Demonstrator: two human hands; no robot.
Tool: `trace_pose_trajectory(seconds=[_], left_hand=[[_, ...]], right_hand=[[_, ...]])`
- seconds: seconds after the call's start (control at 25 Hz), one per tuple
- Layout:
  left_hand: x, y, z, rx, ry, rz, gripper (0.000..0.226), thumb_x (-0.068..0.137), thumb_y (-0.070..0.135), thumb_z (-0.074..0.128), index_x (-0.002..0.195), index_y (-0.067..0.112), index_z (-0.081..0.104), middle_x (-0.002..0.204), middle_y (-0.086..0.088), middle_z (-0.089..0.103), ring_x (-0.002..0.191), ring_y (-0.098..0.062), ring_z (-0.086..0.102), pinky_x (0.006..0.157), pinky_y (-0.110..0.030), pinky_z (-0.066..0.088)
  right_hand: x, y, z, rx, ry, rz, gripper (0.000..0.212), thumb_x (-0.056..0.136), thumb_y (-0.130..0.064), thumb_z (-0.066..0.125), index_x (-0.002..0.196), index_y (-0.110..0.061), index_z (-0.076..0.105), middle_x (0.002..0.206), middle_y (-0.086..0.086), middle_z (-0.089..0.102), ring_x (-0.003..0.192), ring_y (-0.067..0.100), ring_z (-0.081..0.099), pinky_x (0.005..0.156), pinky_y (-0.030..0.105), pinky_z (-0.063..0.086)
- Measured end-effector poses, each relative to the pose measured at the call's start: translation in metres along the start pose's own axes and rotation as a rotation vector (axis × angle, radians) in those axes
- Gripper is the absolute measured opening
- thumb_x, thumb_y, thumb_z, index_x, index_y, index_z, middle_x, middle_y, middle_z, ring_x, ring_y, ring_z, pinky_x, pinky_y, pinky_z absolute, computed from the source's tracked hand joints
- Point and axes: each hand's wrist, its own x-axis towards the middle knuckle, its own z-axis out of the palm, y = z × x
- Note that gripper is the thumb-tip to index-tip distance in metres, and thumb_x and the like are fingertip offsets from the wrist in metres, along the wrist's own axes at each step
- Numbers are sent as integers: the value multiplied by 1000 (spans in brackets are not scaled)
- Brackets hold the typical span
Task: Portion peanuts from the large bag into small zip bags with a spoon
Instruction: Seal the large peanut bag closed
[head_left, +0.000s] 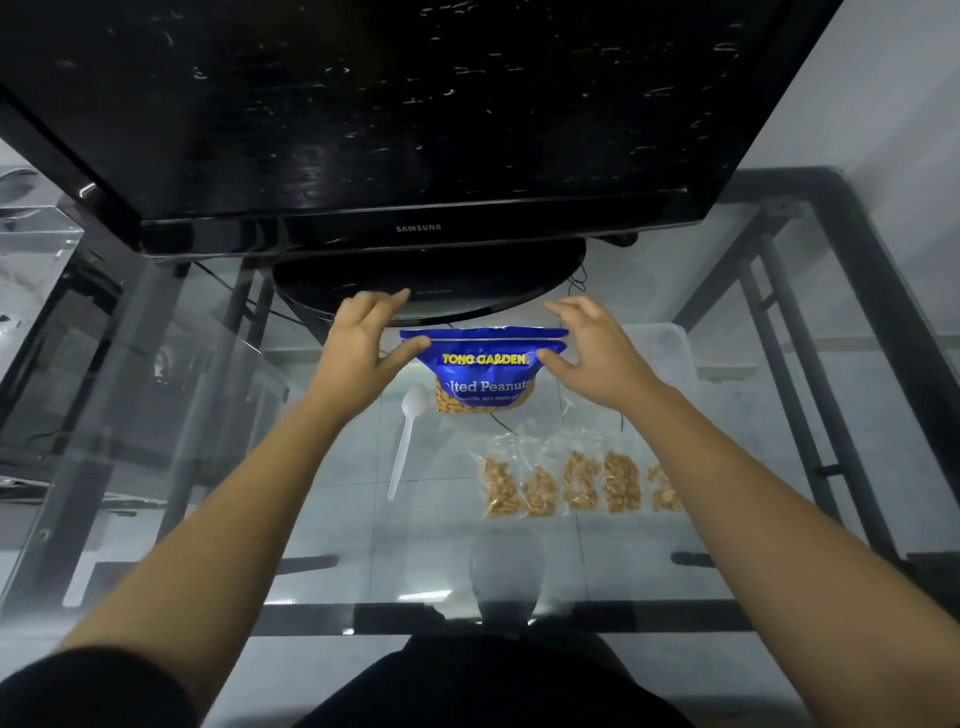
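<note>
Fingers (410, 347) of both hands pinch peanut bag (485, 371) top corners, bag between.

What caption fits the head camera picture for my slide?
Both hands, left and right, hold the top of the blue peanut bag; spoon and filled small bags lie on the glass table.

We see a glass tabletop (156, 467) on a dark metal frame (852, 291), pale floor tiles (343, 467) showing through it; a black Samsung monitor (415, 130) stands at the back, beside a plain grey wall (883, 104)
</note>
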Motion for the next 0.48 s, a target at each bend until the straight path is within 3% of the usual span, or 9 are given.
trace_pose_trajectory(seconds=[0.04,0.12,0.2,0.32,0.4,0.48], left_hand=[[-19,5,3,-45,109,11,43,84,25,66,121,5,57,104,-14,60,95,-22,51,84,-28,41],[-61,17,20,-107,108,49,31,86,25,61,110,5,64,94,-12,63,83,-14,53,79,-19,40],[-93,22,49,-160,-72,35,28,87,26,59,105,6,67,93,-11,65,78,-12,57,77,-21,46],[-104,24,96,-135,-308,-142,35,88,23,61,119,7,61,109,-15,61,92,-26,63,84,-35,51],[-99,28,115,-122,-342,-271,44,89,25,59,128,6,52,120,-17,53,101,-31,58,90,-36,48],[-91,29,124,-117,-319,-341,39,89,22,60,124,6,54,120,-17,50,101,-31,57,90,-35,46]], right_hand=[[-16,1,4,47,124,-16,42,90,-22,56,129,-10,47,123,5,48,114,12,42,89,26,41],[-52,3,24,122,312,-29,25,89,-15,55,113,-7,56,108,5,52,101,11,46,84,25,41],[-81,8,54,118,208,-26,17,89,-11,54,104,-6,59,100,5,56,95,17,51,81,29,44],[-88,20,93,23,-85,16,29,93,-16,50,119,-9,58,112,8,55,106,22,51,91,29,43],[-76,23,105,-24,-105,37,35,94,-21,49,127,-12,54,118,11,52,112,26,47,95,34,43],[-63,21,111,-87,-94,50,38,94,-25,50,130,-13,51,121,10,50,115,26,45,94,35,43]])
